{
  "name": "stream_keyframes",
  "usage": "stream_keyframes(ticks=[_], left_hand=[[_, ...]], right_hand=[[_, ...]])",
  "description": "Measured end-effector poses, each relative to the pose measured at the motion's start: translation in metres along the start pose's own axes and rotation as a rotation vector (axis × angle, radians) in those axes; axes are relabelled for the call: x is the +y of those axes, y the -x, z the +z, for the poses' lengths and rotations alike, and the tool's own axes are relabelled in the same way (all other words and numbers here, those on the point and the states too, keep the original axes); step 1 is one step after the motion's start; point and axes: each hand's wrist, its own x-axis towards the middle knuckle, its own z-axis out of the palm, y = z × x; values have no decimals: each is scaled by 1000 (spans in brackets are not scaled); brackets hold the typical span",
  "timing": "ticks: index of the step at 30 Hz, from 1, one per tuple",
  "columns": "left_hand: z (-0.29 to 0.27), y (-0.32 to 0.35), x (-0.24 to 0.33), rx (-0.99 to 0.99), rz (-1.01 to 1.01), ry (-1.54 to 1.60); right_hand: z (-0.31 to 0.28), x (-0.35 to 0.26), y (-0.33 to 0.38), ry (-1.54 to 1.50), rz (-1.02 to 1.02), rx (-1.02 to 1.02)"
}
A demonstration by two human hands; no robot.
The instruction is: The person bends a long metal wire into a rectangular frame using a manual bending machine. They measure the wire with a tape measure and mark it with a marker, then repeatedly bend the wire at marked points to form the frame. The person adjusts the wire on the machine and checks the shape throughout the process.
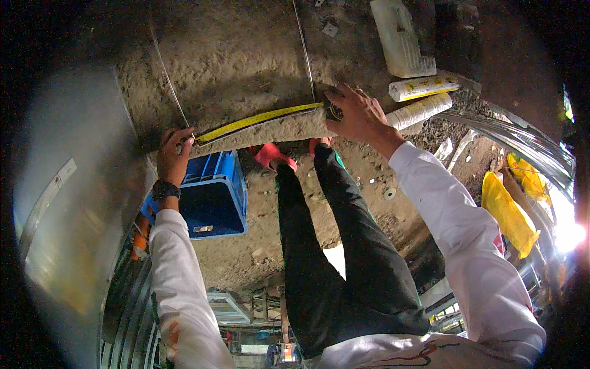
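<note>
Two hands | left hand (173,155) pinches yellow tape measure (261,119) end | right hand (356,114) grips its case

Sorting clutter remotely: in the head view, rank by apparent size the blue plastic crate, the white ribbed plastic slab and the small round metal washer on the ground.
1. Blue plastic crate, largest.
2. White ribbed plastic slab, though it lies farther from the camera, so its true size is unsure.
3. Small round metal washer, smallest.

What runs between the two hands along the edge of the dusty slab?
In the head view, a yellow tape measure blade stretches along the slab's edge from the left hand to the right hand, which covers the tape's case.
</note>
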Motion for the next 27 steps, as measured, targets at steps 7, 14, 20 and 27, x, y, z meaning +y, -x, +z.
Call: stream_keyframes(ticks=[7, 14, 20, 27], left_hand=[[-3, -2, -5, -30, -44, 51], [-6, -8, -4, -17, 20, -15], [18, -31, 5, 224, -130, 429], [31, -21, -1, 375, -120, 227]], right_hand=[[1, -2, 0, 47, 2, -8], [7, 1, -1, 64, -14, 98], [-8, 12, 3, -103, -186, 138], [-76, 59, 24, -158, 46, 161]])
